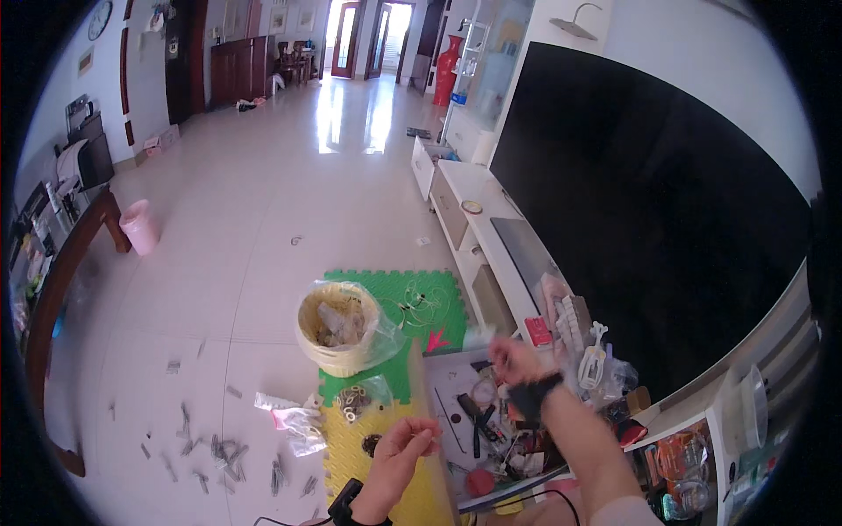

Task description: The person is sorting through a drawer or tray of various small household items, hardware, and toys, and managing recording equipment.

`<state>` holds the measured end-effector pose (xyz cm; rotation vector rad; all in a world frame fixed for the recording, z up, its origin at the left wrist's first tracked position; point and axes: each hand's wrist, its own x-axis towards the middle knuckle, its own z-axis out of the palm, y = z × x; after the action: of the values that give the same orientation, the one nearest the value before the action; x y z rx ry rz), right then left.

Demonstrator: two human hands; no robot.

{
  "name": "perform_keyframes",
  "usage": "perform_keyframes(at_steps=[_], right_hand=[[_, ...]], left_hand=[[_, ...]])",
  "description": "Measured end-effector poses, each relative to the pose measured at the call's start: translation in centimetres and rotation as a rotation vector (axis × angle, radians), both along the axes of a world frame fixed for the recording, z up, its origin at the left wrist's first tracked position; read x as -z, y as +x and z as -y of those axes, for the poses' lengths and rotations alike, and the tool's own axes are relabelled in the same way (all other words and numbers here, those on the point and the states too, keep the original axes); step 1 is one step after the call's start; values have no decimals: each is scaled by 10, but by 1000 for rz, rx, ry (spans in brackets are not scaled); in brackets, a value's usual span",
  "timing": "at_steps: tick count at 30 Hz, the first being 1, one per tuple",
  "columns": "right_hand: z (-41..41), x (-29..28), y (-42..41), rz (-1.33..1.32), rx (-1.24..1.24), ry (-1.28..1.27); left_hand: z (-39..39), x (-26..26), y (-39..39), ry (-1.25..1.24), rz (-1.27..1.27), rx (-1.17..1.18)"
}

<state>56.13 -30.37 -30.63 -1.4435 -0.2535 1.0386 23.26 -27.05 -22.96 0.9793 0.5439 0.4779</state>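
Before me is an open drawer (437, 375) filled with small items. My left hand (406, 442) hovers at its left edge with thumb and fingers curled close together; whether anything small sits between them cannot be made out. Over the drawer's far right part, my right hand (516, 363) is blurred, its fingers bent. A pale blurred thing (479, 336) shows just beyond its fingertips, and I cannot tell whether the hand holds it. Inside the drawer lie dark-handled pliers (484, 427), a thin rod (450, 421), a red round object (479, 482) and a clear round roll (483, 392).
A lined yellow bin (312, 358) stands on green foam matting (355, 279). Close by are a bag of rings (358, 401) and white-pink packaging (299, 427). Several metal strips (227, 454) are scattered across the tiles. A white TV cabinet (460, 177) borders the right side; thin cables (421, 306) lie on the mat.
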Motion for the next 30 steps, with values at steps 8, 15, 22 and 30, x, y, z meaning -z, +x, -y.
perform_keyframes(at_steps=[8, 15, 22, 30], right_hand=[[-74, -96, 92, 181, 225, 66], [-8, -23, -58, -12, -150, 1], [85, -31, -112, -233, -274, -107], [127, -48, -139, -239, -277, -11]], left_hand=[[-3, 8, 20, -82, 16, 32], [-5, 0, 20, -73, 4, 37], [5, -1, 18, -40, 2, 34], [20, 21, 26, 24, -4, 54]])
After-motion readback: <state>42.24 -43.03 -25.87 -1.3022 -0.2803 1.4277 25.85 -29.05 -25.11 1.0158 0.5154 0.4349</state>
